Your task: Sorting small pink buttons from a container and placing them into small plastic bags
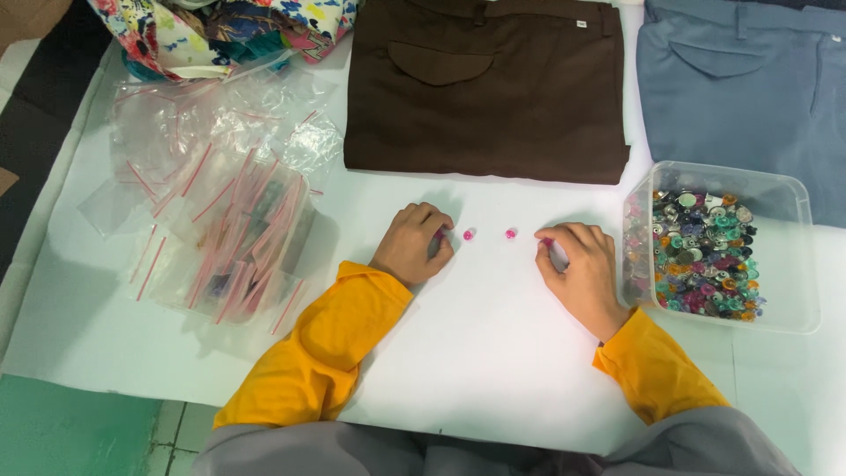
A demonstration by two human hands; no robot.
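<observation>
My left hand (414, 244) rests on the white sheet (493, 353) with its fingers curled, and a bit of pink shows at the fingertips. My right hand (582, 269) is curled the same way, pinching a small pink bead at its fingertips. Two loose pink beads lie on the sheet between the hands, one (468, 234) near the left hand and one (510, 234) nearer the right. A clear plastic tub (793, 256) full of several coloured beads and buttons stands just right of my right hand. Both sleeves are yellow.
A heap of small clear zip bags with red strips (220, 211) lies to the left. Folded brown trousers (485, 88) and folded blue-grey trousers (740, 88) lie at the far edge. Flowered cloth (220, 31) sits at the top left.
</observation>
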